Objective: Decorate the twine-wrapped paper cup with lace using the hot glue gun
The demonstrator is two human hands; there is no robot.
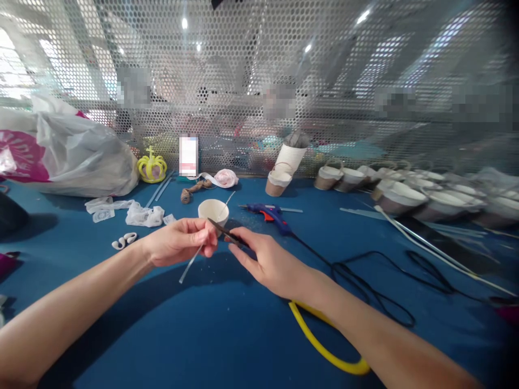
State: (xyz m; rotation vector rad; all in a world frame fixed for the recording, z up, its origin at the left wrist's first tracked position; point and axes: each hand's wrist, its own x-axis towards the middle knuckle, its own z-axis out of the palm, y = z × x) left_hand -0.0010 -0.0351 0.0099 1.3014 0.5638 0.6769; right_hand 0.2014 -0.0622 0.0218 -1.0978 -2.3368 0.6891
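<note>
My left hand (pixel 188 241) pinches a thin, whitish translucent strip (pixel 190 266), whose lower end hangs below my fingers. Behind it, the strip's upper end rises across a small white cup (pixel 213 209). In my right hand (pixel 265 262) is a pair of dark scissors (pixel 225 232), fingers closed around the grip. The blades point up and left, to my left fingertips; I cannot tell if they touch the strip. Just beyond my right hand lies a blue glue gun (pixel 270 213) with a red trigger. A yellow curved band (pixel 324 351) lies partly under my right forearm.
Several paper-wrapped cups (pixel 405 197) crowd the right side. At left are a plastic bag (pixel 68 151), a yellow crown-shaped piece (pixel 152 166) and white lace (pixel 144 213). A black cord (pixel 365 270) loops at right. Perforated metal panel (pixel 243 65) stands behind.
</note>
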